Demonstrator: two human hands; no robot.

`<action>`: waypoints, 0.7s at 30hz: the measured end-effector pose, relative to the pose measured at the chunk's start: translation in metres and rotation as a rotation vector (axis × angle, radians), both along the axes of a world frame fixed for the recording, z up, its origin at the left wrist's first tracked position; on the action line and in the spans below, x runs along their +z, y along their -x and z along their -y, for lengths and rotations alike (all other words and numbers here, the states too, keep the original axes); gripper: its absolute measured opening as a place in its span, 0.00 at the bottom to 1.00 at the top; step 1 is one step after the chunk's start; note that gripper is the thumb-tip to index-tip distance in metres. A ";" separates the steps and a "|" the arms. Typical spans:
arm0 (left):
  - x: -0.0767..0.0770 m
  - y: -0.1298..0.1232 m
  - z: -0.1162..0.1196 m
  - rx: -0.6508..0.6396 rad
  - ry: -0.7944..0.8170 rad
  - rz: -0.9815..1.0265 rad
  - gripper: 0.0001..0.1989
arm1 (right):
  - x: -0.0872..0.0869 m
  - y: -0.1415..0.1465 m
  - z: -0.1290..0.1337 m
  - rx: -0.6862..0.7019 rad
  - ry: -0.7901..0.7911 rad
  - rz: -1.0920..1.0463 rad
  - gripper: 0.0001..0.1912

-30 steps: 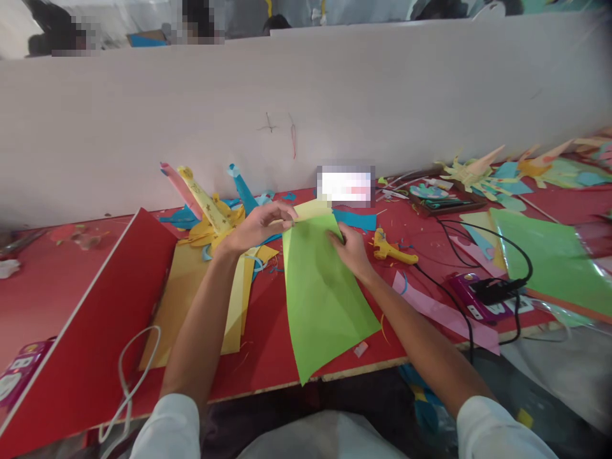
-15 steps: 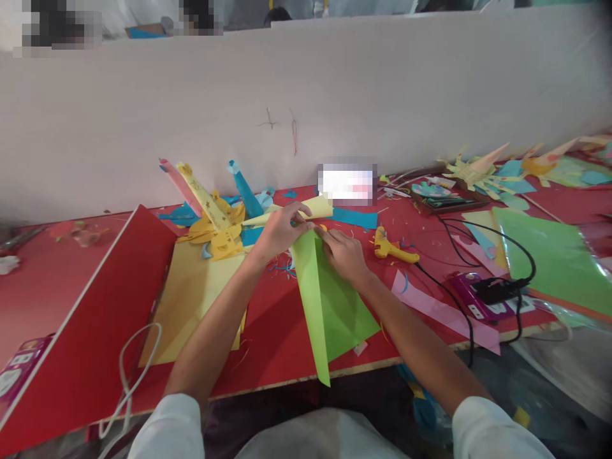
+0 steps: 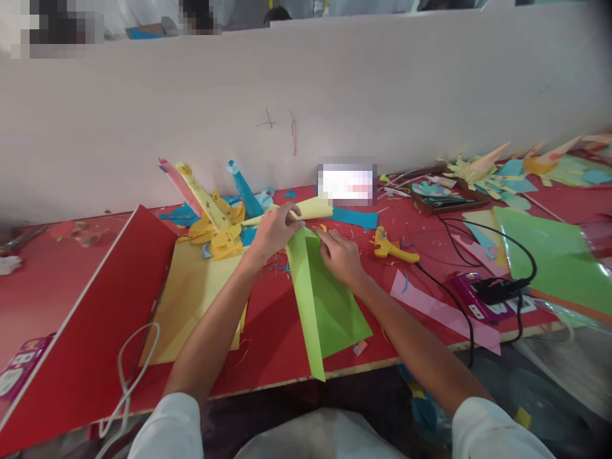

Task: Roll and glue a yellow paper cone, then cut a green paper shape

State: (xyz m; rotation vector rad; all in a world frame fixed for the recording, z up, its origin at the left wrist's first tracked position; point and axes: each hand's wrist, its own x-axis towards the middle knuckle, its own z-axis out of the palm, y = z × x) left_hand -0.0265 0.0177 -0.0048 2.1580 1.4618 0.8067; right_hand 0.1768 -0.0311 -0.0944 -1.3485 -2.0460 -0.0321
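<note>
Pinches green paper (image 3: 336,303) with left hand (image 3: 273,234); cannot tell closure of right hand (image 3: 343,257). Likely light, creasable: hold by edges.

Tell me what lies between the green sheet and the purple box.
In the head view, from green sheet to purple box: the right forearm, then a pink paper strip, with a black cable crossing it.

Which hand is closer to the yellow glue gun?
Right. The right hand is just left of the yellow glue gun; the left hand is farther left, at the green paper.
</note>
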 end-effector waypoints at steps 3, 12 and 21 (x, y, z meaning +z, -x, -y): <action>-0.001 0.001 -0.001 -0.008 0.010 0.004 0.09 | -0.001 0.001 0.000 0.009 0.010 -0.036 0.26; -0.018 0.033 -0.032 -0.024 -0.026 0.272 0.11 | -0.002 -0.012 -0.017 -0.012 0.069 -0.485 0.16; -0.079 0.055 0.022 0.034 0.327 0.807 0.48 | -0.002 -0.024 -0.028 -0.036 0.052 -0.777 0.26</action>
